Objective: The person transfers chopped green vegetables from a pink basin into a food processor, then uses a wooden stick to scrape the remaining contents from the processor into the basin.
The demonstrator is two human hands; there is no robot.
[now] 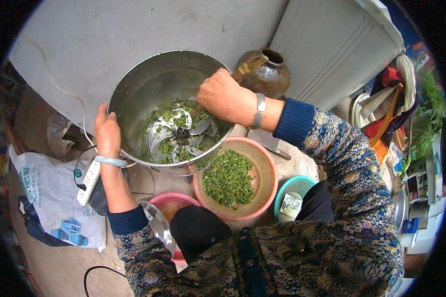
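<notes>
A large round metal drum [133, 85] stands before me, tilted so that its inside shows. Curved metal blades [199, 128] radiate from a hub at its bottom, with chopped green vegetable [163, 107] around and on them. My left hand [107, 131] grips the drum's rim on the left, thumb on top. Over the right side of the drum, my right hand [219, 94] is closed around a brown stick-like tool [251, 68]. One end sticks out up and right; the other points down inside, partly hidden by the hand.
An orange-pink basin [269, 178] holds chopped greens [228, 178]. Near it are a cleaver [269, 143], a teal basin [301, 181] and a pink basin [174, 196]. A brown glazed jar [273, 76] stands behind. A white power strip [89, 182] and woven sack [59, 200] lie left.
</notes>
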